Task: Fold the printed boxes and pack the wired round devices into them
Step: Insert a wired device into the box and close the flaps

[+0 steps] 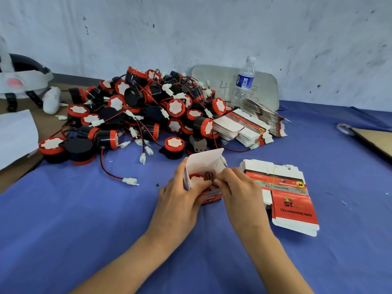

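The box [212, 196] stands on the blue cloth [84, 230] right in front of the person, between the 2 hands, with its mouth facing up. Its lid [204, 161] stands upright on the far side, so the opening faces the person.

1 device [197, 179] sits inside, in the left part of the mouth, white face up. Its wire [210, 176] loops dark just to the right of it, at or above the rim, and this is what the next move turns on. The loop lies toward the right hand [235, 187], so that hand is the nearer one to push it down.

The left hand [180, 194] wraps the box's left wall, fingers curled round it and reaching over the device, holding the box steady. The right hand's fingers are bent at the right edge of the mouth, touching the wire area. I cannot tell whether they pinch the wire, press it or hold a side flap.

Judging from this, the device is seated and the wire needs tucking beside it before the lid can fold toward the person and close.

A bundled stack of flat boxes [282, 187] lies just right of the right hand. The pile [137, 111] of loose devices lies beyond the box to the left.
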A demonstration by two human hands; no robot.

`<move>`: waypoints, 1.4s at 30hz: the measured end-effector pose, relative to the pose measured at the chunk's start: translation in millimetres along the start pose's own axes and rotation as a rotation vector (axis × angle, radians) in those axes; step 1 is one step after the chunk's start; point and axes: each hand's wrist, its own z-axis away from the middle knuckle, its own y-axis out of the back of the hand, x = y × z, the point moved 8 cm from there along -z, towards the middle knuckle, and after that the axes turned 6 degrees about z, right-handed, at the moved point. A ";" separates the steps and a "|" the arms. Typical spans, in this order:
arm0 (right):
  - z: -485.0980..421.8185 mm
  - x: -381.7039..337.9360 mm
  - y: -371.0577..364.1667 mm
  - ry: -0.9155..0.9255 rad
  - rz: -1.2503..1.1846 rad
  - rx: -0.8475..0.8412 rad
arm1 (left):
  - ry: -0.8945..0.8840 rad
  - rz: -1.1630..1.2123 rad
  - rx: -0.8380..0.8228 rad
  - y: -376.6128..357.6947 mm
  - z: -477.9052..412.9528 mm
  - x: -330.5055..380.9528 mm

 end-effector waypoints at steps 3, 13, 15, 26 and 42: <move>0.3 -0.9 -5.9 0.008 0.004 -0.051 | 0.009 -0.022 -0.025 -2.9 -0.6 0.1; 4.8 20.0 -40.6 -0.204 0.153 -0.394 | 0.062 -0.029 -0.020 -9.6 -2.1 -4.2; 6.6 21.0 -43.4 -0.192 0.275 -0.431 | 0.051 0.001 -0.012 -9.0 -2.3 -3.2; 13.3 18.9 -45.2 -0.161 -0.071 -0.288 | 0.015 0.223 0.061 0.1 -3.8 -10.8; 17.1 10.4 -48.2 -0.175 -0.273 -0.285 | 0.073 0.387 0.031 -7.2 -11.8 -30.0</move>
